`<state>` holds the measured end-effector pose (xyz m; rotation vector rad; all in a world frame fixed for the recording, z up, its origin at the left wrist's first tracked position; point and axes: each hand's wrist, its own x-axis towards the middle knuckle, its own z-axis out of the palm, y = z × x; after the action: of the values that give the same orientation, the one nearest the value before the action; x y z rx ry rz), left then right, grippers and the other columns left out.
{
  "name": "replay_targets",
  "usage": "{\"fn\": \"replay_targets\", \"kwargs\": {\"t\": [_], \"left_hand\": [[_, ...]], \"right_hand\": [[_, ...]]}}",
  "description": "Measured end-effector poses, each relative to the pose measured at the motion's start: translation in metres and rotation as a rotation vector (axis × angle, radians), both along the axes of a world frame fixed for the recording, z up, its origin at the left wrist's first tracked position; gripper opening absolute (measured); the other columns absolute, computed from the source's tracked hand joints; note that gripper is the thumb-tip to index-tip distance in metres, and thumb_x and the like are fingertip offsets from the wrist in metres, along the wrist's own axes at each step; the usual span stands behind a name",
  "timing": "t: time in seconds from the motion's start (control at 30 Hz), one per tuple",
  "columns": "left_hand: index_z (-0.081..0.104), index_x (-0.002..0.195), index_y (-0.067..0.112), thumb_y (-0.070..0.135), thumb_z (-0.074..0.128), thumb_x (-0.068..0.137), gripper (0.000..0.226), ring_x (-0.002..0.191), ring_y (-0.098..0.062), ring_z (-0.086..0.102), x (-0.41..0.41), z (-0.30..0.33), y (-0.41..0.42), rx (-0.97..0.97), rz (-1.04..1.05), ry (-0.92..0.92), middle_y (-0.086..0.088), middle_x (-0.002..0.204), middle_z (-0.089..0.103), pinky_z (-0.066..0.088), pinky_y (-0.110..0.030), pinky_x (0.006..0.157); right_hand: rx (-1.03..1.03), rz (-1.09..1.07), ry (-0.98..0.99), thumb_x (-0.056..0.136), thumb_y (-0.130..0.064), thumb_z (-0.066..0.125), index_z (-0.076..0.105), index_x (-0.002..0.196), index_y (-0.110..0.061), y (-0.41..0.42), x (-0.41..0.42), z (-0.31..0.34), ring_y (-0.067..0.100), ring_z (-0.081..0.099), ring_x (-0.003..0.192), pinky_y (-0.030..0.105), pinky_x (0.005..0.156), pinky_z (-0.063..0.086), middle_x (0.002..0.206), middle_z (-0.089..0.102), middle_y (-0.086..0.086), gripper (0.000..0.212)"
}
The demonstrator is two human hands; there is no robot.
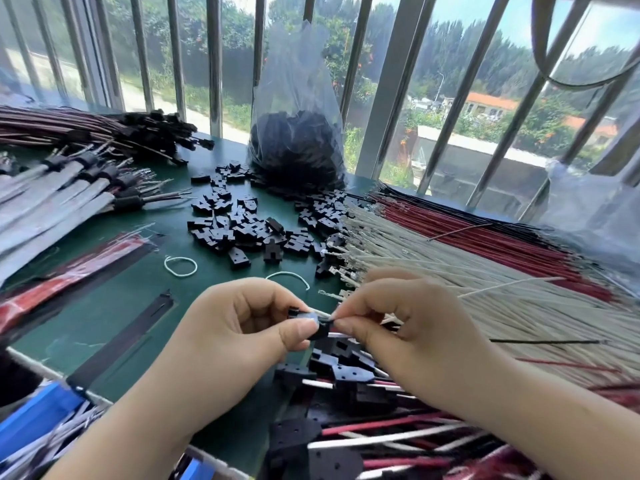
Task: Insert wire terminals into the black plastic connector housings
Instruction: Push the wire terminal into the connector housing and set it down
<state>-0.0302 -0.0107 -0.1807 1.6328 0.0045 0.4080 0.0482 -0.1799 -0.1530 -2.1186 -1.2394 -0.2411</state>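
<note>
Far left: grey sleeved cables point(52, 195) on the green table point(114, 317), dark harnesses point(104, 128) behind. Centre: loose housings point(239, 223) scattered before a clear bag point(298, 133) of more. Left hand point(228, 327) pinches one black housing point(317, 325) between thumb and forefinger, above the near table edge. Right hand point(415, 334) pinches a white wire point(320, 312) at the housing's rear opening; terminal hidden. Right: fanned white wires point(450, 271), red wires point(502, 237) beyond. Finished pieces point(349, 375) lie below the hands.
</note>
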Motion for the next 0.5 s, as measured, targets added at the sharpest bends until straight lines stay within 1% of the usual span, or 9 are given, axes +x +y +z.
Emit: {"fn": "replay_targets", "kwargs": {"t": [0.03, 0.1, 0.17, 0.2, 0.27, 0.33, 0.4, 0.43, 0.5], "left_hand": [[0.073, 0.069, 0.02, 0.027, 0.083, 0.062, 0.015, 0.057, -0.019, 0.069, 0.001, -0.001, 0.001, -0.006, 0.005, -0.009, -0.004, 0.054, 0.065, 0.057, -0.023, 0.059], [0.071, 0.066, 0.013, 0.02, 0.079, 0.066, 0.01, 0.046, -0.015, 0.058, 0.004, -0.004, 0.004, -0.096, 0.005, -0.005, -0.005, 0.048, 0.057, 0.058, -0.027, 0.06], [0.069, 0.061, 0.007, 0.006, 0.078, 0.058, 0.01, 0.039, -0.01, 0.046, 0.005, -0.003, 0.008, -0.289, -0.005, 0.023, -0.007, 0.049, 0.053, 0.058, -0.031, 0.059], [0.068, 0.058, 0.006, 0.009, 0.077, 0.055, 0.01, 0.037, -0.009, 0.044, 0.006, -0.001, 0.012, -0.389, -0.012, 0.035, -0.008, 0.051, 0.055, 0.058, -0.032, 0.058], [0.067, 0.055, 0.006, 0.014, 0.066, 0.062, 0.01, 0.036, -0.007, 0.042, 0.008, 0.006, 0.018, -0.5, -0.023, 0.051, -0.009, 0.054, 0.058, 0.058, -0.034, 0.058], [0.068, 0.055, 0.006, 0.014, 0.065, 0.062, 0.011, 0.035, -0.007, 0.043, 0.013, 0.017, 0.023, -0.508, -0.018, 0.045, -0.008, 0.053, 0.059, 0.059, -0.033, 0.058], [0.068, 0.053, 0.007, 0.016, 0.067, 0.058, 0.01, 0.034, -0.006, 0.043, 0.019, 0.031, 0.027, -0.485, 0.016, 0.017, -0.007, 0.051, 0.06, 0.058, -0.031, 0.056], [0.068, 0.052, 0.008, 0.017, 0.067, 0.058, 0.011, 0.033, -0.006, 0.043, 0.022, 0.04, 0.03, -0.473, 0.041, -0.005, -0.007, 0.05, 0.06, 0.058, -0.03, 0.055], [0.068, 0.049, 0.01, 0.017, 0.065, 0.06, 0.014, 0.033, -0.005, 0.043, 0.027, 0.058, 0.039, -0.459, 0.094, -0.057, -0.004, 0.05, 0.062, 0.057, -0.028, 0.054]], "right_hand": [[0.018, -0.004, 0.008, 0.076, -0.021, 0.069, 0.07, 0.072, -0.027, 0.001, 0.0, 0.001, -0.003, 0.055, 0.071, 0.006, 0.066, 0.039, 0.064, 0.056, -0.019, 0.007], [-0.021, 0.034, 0.017, 0.082, -0.028, 0.066, 0.069, 0.081, -0.03, 0.0, 0.002, 0.005, -0.001, 0.057, 0.076, 0.01, 0.068, 0.042, 0.074, 0.061, -0.016, 0.004], [-0.204, 0.092, 0.048, 0.089, -0.041, 0.057, 0.061, 0.098, -0.036, -0.004, 0.007, 0.009, 0.003, 0.057, 0.079, 0.018, 0.07, 0.045, 0.082, 0.06, -0.015, 0.01], [-0.31, 0.096, 0.066, 0.092, -0.045, 0.053, 0.056, 0.099, -0.037, -0.008, 0.011, 0.012, 0.005, 0.055, 0.076, 0.024, 0.069, 0.046, 0.081, 0.058, -0.014, 0.011], [-0.444, 0.05, 0.108, 0.095, -0.041, 0.049, 0.053, 0.088, -0.03, -0.016, 0.021, 0.02, 0.006, 0.053, 0.07, 0.031, 0.067, 0.047, 0.076, 0.056, -0.01, 0.014], [-0.504, 0.015, 0.207, 0.098, -0.035, 0.045, 0.052, 0.077, -0.025, -0.023, 0.031, 0.03, 0.004, 0.052, 0.067, 0.025, 0.066, 0.045, 0.073, 0.057, -0.008, 0.024], [-0.602, -0.01, 0.294, 0.099, -0.038, 0.039, 0.053, 0.078, -0.024, -0.026, 0.037, 0.041, 0.001, 0.053, 0.069, 0.02, 0.069, 0.042, 0.074, 0.061, -0.012, 0.028], [-0.648, -0.01, 0.317, 0.099, -0.04, 0.038, 0.052, 0.081, -0.026, -0.028, 0.04, 0.046, 0.002, 0.054, 0.073, 0.023, 0.073, 0.043, 0.077, 0.063, -0.015, 0.027], [-0.689, -0.008, 0.346, 0.1, -0.041, 0.036, 0.051, 0.084, -0.028, -0.03, 0.044, 0.055, 0.013, 0.06, 0.081, 0.036, 0.083, 0.048, 0.081, 0.068, -0.014, 0.025]]}}
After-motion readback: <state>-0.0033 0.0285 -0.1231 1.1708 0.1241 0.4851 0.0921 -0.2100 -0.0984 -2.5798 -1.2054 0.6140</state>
